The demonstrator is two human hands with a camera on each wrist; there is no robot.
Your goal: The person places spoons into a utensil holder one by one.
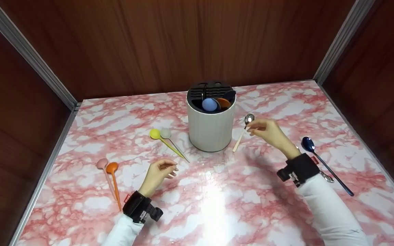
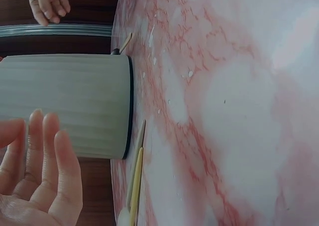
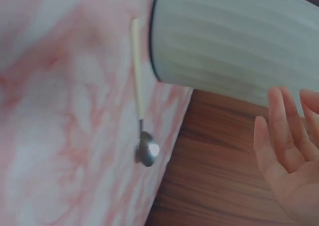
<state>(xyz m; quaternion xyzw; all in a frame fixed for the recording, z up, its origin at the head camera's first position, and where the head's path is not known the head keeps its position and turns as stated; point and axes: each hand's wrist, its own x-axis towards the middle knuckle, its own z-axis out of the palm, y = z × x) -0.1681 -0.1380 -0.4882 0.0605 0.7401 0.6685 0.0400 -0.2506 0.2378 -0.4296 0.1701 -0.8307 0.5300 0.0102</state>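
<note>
My right hand point(image 1: 268, 132) hovers over the table beside a metal spoon with a cream handle point(image 1: 239, 139); in the right wrist view that spoon point(image 3: 138, 76) lies flat, apart from the loosely bent fingers. My left hand point(image 1: 158, 173) is raised above the table, relaxed and holding nothing, nearest to a yellow spoon point(image 1: 155, 134) and a grey spoon point(image 1: 166, 133) lying side by side. Between the hands stands a ribbed off-white utensil holder point(image 1: 210, 133) with a black slotted top. A light-blue utensil head point(image 1: 209, 104) and an orange one point(image 1: 223, 103) show in its opening.
A pink spoon point(image 1: 102, 163) and an orange spoon point(image 1: 112, 167) lie at the left. A dark blue spoon point(image 1: 308, 145) lies at the right, near the right forearm. Brown wood-grain panels point(image 1: 156, 44) with metal edge strips enclose the marbled table point(image 1: 251, 208).
</note>
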